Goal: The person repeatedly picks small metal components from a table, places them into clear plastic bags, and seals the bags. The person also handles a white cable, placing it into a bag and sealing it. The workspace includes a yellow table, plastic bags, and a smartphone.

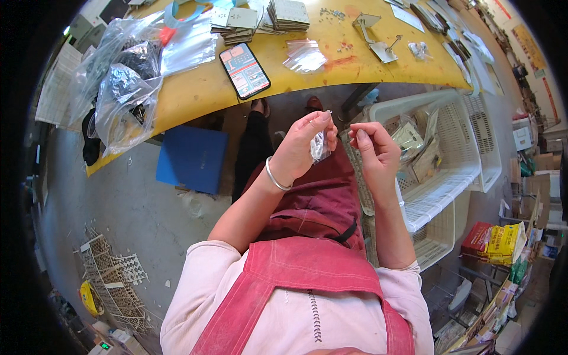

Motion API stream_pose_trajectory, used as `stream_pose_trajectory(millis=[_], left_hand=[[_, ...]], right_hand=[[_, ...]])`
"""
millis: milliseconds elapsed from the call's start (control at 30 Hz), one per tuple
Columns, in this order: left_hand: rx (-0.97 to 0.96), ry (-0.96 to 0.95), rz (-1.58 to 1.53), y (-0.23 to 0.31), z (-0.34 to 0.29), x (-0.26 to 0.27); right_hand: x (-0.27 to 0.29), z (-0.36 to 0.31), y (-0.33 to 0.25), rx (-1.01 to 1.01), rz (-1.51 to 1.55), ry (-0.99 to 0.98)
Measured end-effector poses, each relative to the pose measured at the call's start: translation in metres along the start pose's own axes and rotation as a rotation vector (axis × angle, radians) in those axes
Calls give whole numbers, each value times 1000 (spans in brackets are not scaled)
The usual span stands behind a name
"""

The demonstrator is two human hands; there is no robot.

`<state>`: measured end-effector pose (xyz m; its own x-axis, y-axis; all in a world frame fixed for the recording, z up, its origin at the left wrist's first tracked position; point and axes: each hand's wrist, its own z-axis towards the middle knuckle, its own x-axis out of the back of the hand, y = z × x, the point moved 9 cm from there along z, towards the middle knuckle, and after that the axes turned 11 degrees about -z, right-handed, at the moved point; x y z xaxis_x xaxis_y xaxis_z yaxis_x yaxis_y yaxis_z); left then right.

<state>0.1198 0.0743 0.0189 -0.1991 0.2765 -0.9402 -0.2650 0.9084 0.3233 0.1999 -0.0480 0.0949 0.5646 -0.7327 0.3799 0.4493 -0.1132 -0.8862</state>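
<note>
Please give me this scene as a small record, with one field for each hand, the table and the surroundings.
Left hand: holds a small clear bag with something white inside
Right hand: raised beside the left, apart from it, fingers curled; whether it pinches anything cannot be told
Yellow table: phone with lit screen, loose clear bags, stacked plates, metal bracket
Right side: white plastic basket containing bagged items
Left side: blue box, below table level
</note>
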Motion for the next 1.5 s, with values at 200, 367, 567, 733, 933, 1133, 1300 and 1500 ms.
stream_pose_trajectory(millis=[200, 367, 567, 733, 933, 1133, 1300, 1500], left_hand=[[-228, 39, 362, 37, -20, 17], [-325, 279, 703, 94, -82, 59], [-646, 646, 815, 179, -187, 112], [-794, 795, 729, 207, -243, 144], [-670, 845, 782, 171, -255, 148], [-595, 877, 774, 150, -278, 152], [-600, 895, 787, 150, -296, 160], [-624, 887, 742, 145, -300, 167]], right_hand=[[-18, 10, -10, -41, 51, -28], [-65, 26, -24, 35, 22, -168], [-156, 34, -60, 258, 11, -395], [-242, 21, -161, 785, -2, -468], [-367, 44, -206, 970, -179, -506], [-483, 71, -155, 561, -751, -835], [-513, 86, -130, 445, -741, -677], [-530, 95, -114, 365, -781, -860]])
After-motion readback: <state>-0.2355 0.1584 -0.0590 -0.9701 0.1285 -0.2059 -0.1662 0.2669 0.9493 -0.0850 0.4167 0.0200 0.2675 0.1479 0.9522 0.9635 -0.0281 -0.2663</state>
